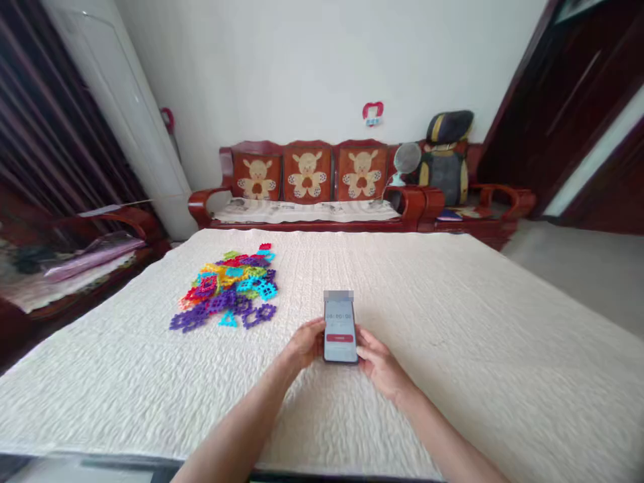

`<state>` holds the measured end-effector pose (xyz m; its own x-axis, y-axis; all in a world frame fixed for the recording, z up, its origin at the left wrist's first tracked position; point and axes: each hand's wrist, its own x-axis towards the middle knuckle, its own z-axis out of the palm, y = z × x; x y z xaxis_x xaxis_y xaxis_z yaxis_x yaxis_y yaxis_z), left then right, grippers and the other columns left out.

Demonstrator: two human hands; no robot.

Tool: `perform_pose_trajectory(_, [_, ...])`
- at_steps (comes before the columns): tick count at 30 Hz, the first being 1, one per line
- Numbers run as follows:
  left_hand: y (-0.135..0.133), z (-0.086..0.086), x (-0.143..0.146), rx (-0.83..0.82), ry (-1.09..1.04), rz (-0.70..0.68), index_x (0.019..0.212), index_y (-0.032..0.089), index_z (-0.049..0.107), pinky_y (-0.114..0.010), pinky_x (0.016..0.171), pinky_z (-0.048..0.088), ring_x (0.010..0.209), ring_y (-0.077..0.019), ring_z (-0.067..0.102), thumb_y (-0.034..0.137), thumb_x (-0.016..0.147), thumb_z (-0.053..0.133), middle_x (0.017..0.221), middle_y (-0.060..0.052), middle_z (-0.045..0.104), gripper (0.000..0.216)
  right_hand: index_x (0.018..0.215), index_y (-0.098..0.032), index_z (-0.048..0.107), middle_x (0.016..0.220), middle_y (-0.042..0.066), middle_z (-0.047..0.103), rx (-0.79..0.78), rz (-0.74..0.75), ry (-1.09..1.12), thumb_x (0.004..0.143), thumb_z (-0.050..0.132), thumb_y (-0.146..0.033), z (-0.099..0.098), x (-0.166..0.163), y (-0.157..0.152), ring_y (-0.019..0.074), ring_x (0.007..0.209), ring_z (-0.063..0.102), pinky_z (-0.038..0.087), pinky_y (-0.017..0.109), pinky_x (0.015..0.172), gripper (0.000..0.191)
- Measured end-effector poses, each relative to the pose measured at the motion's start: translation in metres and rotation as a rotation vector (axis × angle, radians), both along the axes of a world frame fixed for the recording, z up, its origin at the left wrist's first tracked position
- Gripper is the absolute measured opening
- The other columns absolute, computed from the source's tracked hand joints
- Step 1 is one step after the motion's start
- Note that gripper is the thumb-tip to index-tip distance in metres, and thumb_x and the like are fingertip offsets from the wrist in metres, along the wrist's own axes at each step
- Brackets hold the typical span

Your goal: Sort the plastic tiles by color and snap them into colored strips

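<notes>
Half-curled left hand (306, 341) and right hand (378, 359) grip a dark-edged rectangular smartphone (340, 330) at nine and three o'clock, likely leaving its pale glass screen (340, 350) clear to read.

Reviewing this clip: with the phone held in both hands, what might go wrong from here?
1. The flat, dark-edged smartphone is held at its sides by the left hand and right hand; it could slip if either grip loosens.
2. Fingers lie close to the screen's red rectangular button, so an accidental tap seems possible.
3. The loose heap of multicoloured plastic lattice pieces might scatter if the left arm swept sideways.
</notes>
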<state>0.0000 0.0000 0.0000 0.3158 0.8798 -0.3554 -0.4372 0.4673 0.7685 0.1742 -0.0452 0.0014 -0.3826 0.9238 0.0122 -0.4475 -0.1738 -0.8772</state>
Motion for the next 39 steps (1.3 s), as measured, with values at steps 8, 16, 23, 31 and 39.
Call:
perform_pose_trajectory(8, [-0.031,0.004,-0.026,0.016,-0.087,0.094,0.099,0.014,0.064,-0.029,0.063,0.048,0.064,-0.0158,0.062,0.022,0.076,0.061,0.081,-0.008,0.069,0.025,0.115,-0.022,0.057,0.112,0.010,0.065,0.117,-0.335,-0.247,0.078,0.061,-0.043,-0.023,0.015,0.006,0.0237,0.096,0.062,0.049,0.037,0.077,0.043])
perform_pose_trajectory(16, [-0.040,-0.008,-0.049,0.025,-0.177,0.162,0.102,0.011,0.063,-0.033,0.074,0.049,0.075,-0.0191,0.065,0.018,0.078,0.058,0.089,-0.010,0.070,0.025,0.102,-0.017,0.060,0.091,0.011,0.069,0.258,-0.470,-0.522,0.077,0.059,-0.046,-0.024,0.017,0.009,0.0217,0.080,0.066,0.051,0.034,0.075,0.038])
perform_pose_trajectory(23, [-0.040,-0.017,-0.051,0.088,-0.227,0.130,0.106,0.012,0.063,-0.034,0.080,0.048,0.083,-0.0204,0.065,0.019,0.080,0.057,0.097,-0.011,0.069,0.028,0.097,-0.017,0.061,0.086,0.010,0.071,0.267,-0.506,-0.712,0.077,0.055,-0.048,-0.031,0.020,0.015,0.0231,0.080,0.067,0.052,0.034,0.077,0.037])
perform_pose_trajectory(31, [-0.042,-0.014,-0.051,0.084,-0.216,0.129,0.103,0.012,0.064,-0.034,0.080,0.047,0.083,-0.0208,0.065,0.019,0.079,0.058,0.096,-0.012,0.069,0.025,0.096,-0.017,0.061,0.087,0.010,0.071,0.261,-0.482,-0.764,0.077,0.053,-0.048,-0.029,0.021,0.016,0.0223,0.082,0.067,0.051,0.032,0.077,0.038])
perform_pose_trajectory(39, [-0.042,-0.014,-0.051,0.066,-0.213,0.135,0.103,0.013,0.064,-0.033,0.077,0.047,0.081,-0.0192,0.064,0.018,0.078,0.058,0.096,-0.011,0.069,0.026,0.095,-0.017,0.062,0.084,0.008,0.071,0.255,-0.492,-0.778,0.075,0.055,-0.046,-0.028,0.020,0.017,0.0213,0.078,0.066,0.051,0.031,0.073,0.036])
